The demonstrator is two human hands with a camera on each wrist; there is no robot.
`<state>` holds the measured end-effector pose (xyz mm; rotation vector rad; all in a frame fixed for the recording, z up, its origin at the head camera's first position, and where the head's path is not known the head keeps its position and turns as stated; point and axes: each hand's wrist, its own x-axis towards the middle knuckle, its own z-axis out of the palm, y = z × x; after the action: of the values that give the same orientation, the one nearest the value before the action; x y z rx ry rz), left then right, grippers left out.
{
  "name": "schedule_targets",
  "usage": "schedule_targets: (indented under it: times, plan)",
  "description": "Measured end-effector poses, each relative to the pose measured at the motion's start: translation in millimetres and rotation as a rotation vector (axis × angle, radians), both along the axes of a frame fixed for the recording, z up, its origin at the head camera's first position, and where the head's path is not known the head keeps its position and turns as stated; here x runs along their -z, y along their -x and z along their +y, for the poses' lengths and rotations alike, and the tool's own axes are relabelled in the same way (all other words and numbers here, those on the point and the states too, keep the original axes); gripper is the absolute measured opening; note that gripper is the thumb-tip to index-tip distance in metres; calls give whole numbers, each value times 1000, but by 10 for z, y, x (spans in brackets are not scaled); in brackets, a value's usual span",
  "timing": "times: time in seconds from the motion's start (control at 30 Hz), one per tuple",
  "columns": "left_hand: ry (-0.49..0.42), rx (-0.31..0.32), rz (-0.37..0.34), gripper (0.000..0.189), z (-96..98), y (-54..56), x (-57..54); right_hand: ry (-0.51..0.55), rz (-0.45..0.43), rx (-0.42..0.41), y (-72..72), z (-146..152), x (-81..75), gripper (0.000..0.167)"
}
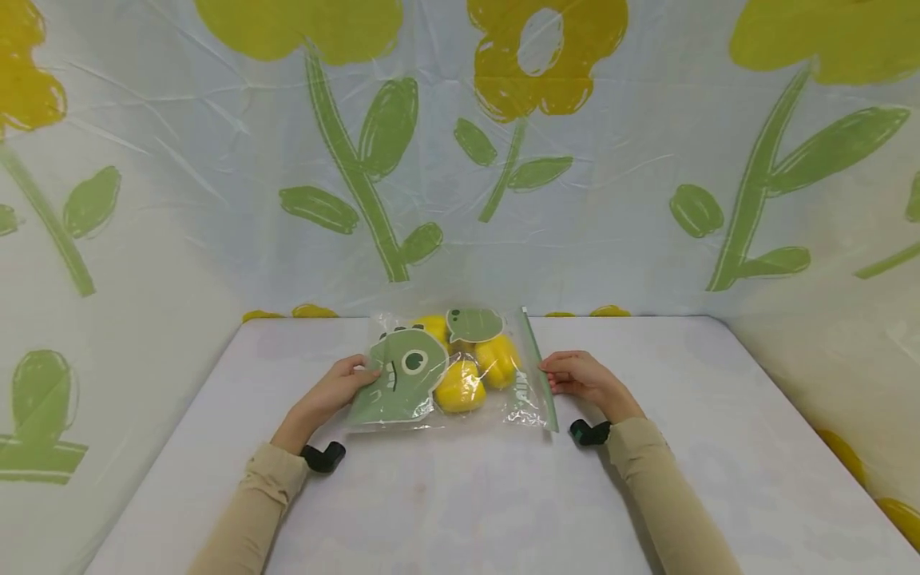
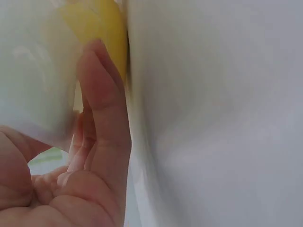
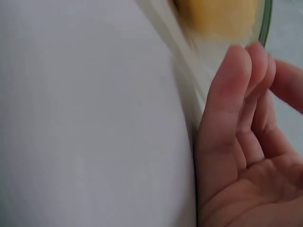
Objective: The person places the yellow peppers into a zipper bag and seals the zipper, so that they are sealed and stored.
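Observation:
A clear zip bag (image 1: 388, 391) printed with green dinosaurs lies on the white table. Inside it are three rounded, lobed yellow things (image 1: 460, 387) whose kind I cannot tell for sure. My left hand (image 1: 341, 390) grips the bag's left edge, thumb on top and fingers beneath. In the left wrist view, its fingers (image 2: 106, 104) reach under the plastic beside one yellow thing. At the other end, my right hand (image 1: 580, 375) pinches the green zip strip (image 1: 539, 363) about halfway along. The right wrist view shows its fingertips (image 3: 235, 64) close together at that edge.
The white table (image 1: 431, 503) reaches back to a hanging cloth (image 1: 237, 184) printed with yellow flowers and green leaves, which also encloses both sides. A black wrist device (image 1: 325, 457) sits at the left cuff, another black device (image 1: 589, 433) at the right.

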<state>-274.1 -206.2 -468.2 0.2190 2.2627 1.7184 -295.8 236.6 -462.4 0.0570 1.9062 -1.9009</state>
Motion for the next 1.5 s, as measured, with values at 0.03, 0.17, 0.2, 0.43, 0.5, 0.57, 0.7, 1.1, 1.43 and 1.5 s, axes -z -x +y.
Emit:
schedule_targets:
  times: [0.03, 0.17, 0.2, 0.43, 0.5, 0.57, 0.7, 1.1, 1.43, 1.5]
  plan:
    - [-18, 0, -6, 15, 60, 24, 11, -2, -5, 6, 8, 68, -3, 14]
    - [-63, -2, 0, 15, 224, 104, 48, -6, -13, 0, 27, 273, -11, 15]
    - [-71, -6, 2, 16, 244, 121, 58, -5, -16, 3, 29, 302, -13, 15]
    - [-198, 46, -66, 20, 215, 179, 146, 2, 5, -57, 33, 388, -1, 19]
    - [-235, 61, -85, 22, 194, 184, 176, 5, 15, -71, 26, 388, 4, 19]
    - [-259, 80, -89, 22, 175, 185, 211, 5, 24, -73, 18, 381, 14, 18]
    - [-288, 91, -80, 21, 153, 181, 253, -17, 49, -68, 3, 351, 18, 16]
    - [-389, 49, -135, 19, 94, 165, 239, -66, 96, -54, -4, 245, 28, 11]
    - [-546, 41, -139, 16, 31, 158, 258, -73, 117, -56, -22, 148, 9, 14]
    - [-556, 35, -148, 15, 35, 156, 264, -83, 122, -61, -22, 140, 3, 14]
